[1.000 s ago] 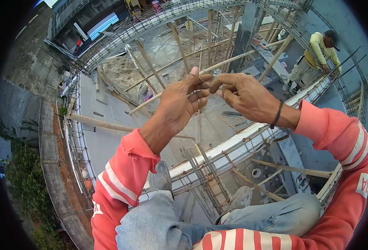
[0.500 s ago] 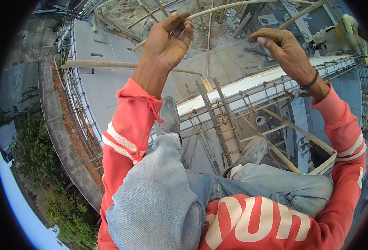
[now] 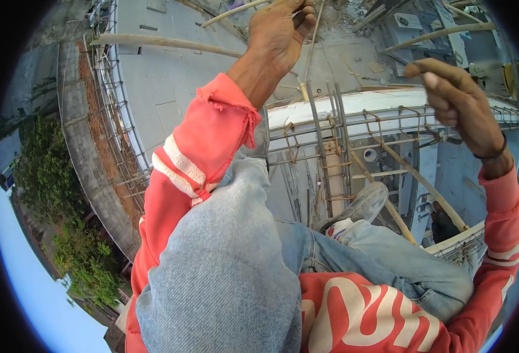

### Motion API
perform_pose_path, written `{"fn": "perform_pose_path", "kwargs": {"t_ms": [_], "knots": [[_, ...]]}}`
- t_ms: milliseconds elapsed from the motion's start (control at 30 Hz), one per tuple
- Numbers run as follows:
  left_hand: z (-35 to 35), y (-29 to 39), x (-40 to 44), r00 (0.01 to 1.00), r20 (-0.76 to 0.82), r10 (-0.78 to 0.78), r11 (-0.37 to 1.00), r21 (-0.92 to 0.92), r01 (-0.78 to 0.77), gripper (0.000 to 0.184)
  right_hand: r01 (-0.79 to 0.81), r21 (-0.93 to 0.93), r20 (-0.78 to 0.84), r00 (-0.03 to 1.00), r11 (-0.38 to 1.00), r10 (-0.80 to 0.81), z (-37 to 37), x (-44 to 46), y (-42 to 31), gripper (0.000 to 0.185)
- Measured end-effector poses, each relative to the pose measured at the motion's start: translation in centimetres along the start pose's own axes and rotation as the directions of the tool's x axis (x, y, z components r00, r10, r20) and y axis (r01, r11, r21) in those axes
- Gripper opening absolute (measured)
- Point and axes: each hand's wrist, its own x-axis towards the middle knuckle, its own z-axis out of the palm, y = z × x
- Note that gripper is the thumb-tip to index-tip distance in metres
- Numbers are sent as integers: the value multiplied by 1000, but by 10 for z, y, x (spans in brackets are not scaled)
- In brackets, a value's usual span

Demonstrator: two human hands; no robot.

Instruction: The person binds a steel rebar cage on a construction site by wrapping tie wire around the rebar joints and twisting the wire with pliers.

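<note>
My left hand (image 3: 280,35) is raised at the top edge, its fingers curled toward the thumb and partly cut off by the frame. Whatever may be between them is too small to make out. To the right, my right hand (image 3: 461,100) is held up with thumb and index finger close together and the other fingers curled in; anything pinched there cannot be made out. Below and between the hands runs a cage of steel reinforcing bars (image 3: 383,138) with rusty stirrups. Several upright bars (image 3: 320,138) rise through it.
My bent knee (image 3: 218,253) and a shoe (image 3: 362,206) are by the rebar cage. A wooden pole (image 3: 165,44) crosses the grey slab (image 3: 159,82) at left. Wooden props (image 3: 427,182) stand below at right. A lower street and trees (image 3: 50,194) lie far down at left.
My left hand has moved up and right toward the frame's top edge. My right hand has moved right and down, its fingers more curled. The view has shifted.
</note>
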Motion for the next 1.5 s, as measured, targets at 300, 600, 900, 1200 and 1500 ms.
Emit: {"fn": "perform_pose_path", "kwargs": {"t_ms": [300,600,900,1200,1500], "knots": [[4,-27,40,988,87,-124,989,-67,130,17,-244,-211,-177,962,947,208,-8,-25,14,34],[58,-23,36,911,413,-1,983,167,-75,19,-553,-348,-651,724,757,230,-52,-80,8,28],[15,-69,-31,899,320,-299,879,460,128,31,18,-849,-49,992,528,-113,20,-12,52,66],[-19,-67,-47,946,177,-271,770,629,104,28,-37,65,-404,913,997,60,85,66,95,29],[-43,-84,-56,710,697,-96,60,716,-695,16,-407,675,46,856,616,515,86,41,125,7]]}}
